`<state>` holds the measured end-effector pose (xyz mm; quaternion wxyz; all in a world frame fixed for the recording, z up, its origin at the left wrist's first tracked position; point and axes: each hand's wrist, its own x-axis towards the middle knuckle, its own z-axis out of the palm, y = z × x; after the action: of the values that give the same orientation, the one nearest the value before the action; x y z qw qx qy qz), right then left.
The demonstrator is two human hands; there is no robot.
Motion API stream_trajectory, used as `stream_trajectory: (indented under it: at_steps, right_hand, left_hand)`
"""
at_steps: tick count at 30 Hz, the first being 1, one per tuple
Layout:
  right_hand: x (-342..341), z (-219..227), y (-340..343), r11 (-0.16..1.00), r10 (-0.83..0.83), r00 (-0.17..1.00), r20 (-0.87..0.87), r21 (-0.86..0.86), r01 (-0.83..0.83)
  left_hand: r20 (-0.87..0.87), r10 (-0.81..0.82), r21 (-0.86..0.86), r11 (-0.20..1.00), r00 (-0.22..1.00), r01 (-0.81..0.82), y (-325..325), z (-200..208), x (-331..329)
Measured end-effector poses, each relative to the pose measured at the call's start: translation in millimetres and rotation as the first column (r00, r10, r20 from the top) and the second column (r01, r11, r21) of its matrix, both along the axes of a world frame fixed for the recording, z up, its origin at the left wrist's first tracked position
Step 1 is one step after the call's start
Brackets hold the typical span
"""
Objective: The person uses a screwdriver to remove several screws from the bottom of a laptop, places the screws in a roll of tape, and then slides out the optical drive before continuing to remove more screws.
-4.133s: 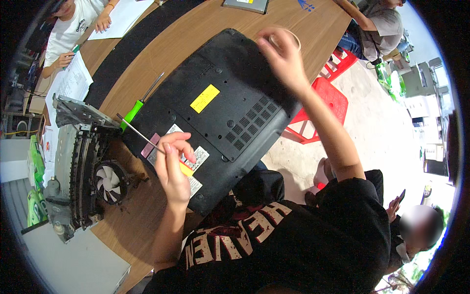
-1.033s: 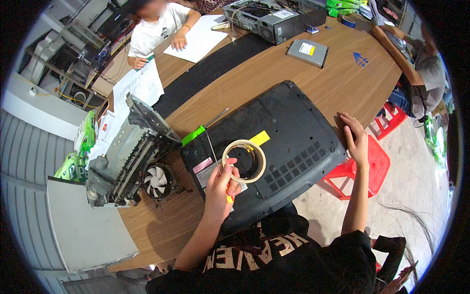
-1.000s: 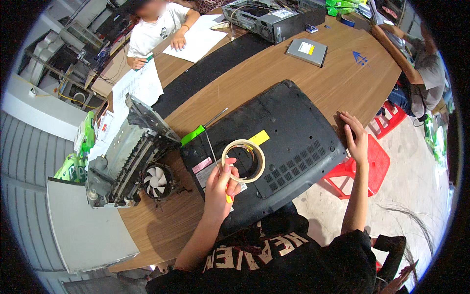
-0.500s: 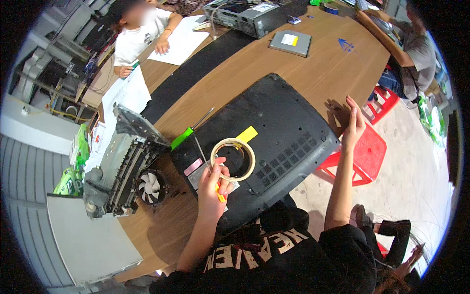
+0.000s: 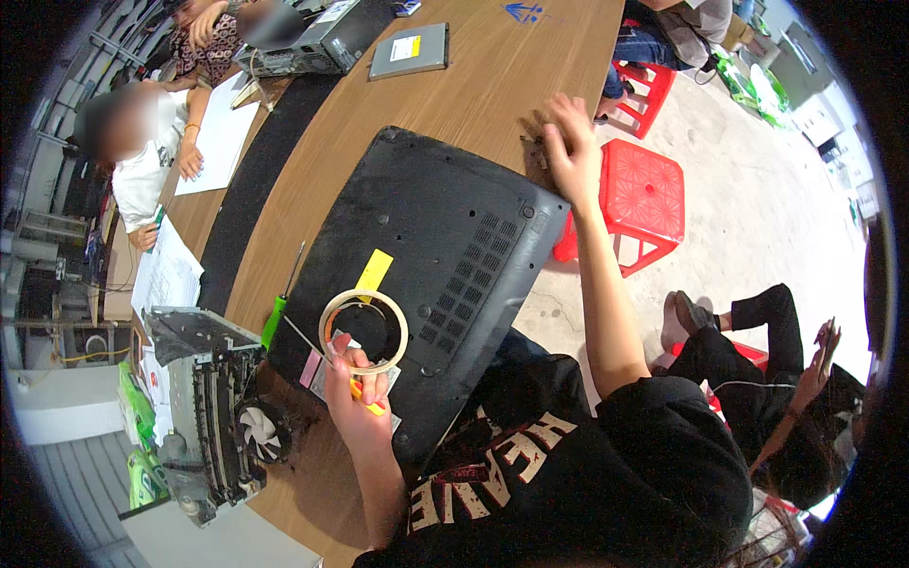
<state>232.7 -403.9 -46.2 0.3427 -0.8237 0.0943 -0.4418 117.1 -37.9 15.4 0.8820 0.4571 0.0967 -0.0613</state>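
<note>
A black laptop [image 5: 417, 204] lies upside down on the table in front of me, vents and a yellow sticky strip [image 5: 375, 270] on its underside. Over its near left part, my left hand [image 5: 358, 417] is closed around a roll of tape [image 5: 401, 317] and a thin screwdriver with an orange-yellow handle [image 5: 371, 401]. Through the tape ring a dark round patch shows. My right hand [image 5: 573, 156] reaches past the laptop's right corner to the table edge, fingers stretched out; dark shapes beneath it are unclear. A green-handled screwdriver [image 5: 275, 322] rests at the laptop's left side.
Left of the laptop stand a dismantled printer-like unit [image 5: 204, 407] and a fan [image 5: 262, 434]. Farther back are an optical drive [image 5: 409, 51] and a computer case [image 5: 331, 43]. A person sits with papers [image 5: 169, 270] at far left. Red stools [image 5: 644, 194] stand at right.
My view has turned right, so the table things sit farther left. My right hand has shifted forward along the table edge. The left hand keeps its hold on the tape roll and screwdriver.
</note>
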Motion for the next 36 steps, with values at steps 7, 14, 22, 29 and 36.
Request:
stream_trajectory:
  at_steps: [7, 14, 22, 29, 36]
  right_hand:
    - [-3.2, 17.4, 13.0, 0.927, -0.058, 0.938, -0.341, -0.367, -0.076]
    - [2.9, 0.2, -0.5, 0.984, 0.054, 0.961, -0.272, -0.148, -0.097]
    - [-3.9, 0.1, 2.9, 0.996, 0.041, 0.989, -0.141, 0.087, -0.028]
    - [-4.1, -5.0, -2.9, 0.794, 0.051, 0.953, 0.300, 0.567, -0.221]
    - [12.3, -5.6, 3.6, 0.962, -0.211, 0.965, -0.159, -0.211, 0.175]
  left_hand:
    - [0.000, 0.015, 0.031, 0.999, 1.000, -0.015, 0.6, 0.4, -0.5]
    - [0.028, -0.008, 0.060, 0.998, 1.000, 0.007, -0.5, 1.3, -0.5]
    - [0.045, -0.019, 0.033, 0.999, 0.999, 0.017, 4.0, -2.3, -2.7]
    - [0.032, -0.024, 0.050, 0.998, 0.999, 0.023, 4.5, -1.0, -2.7]
    - [0.034, -0.027, 0.050, 0.998, 0.999, 0.025, 4.5, -1.3, -3.9]
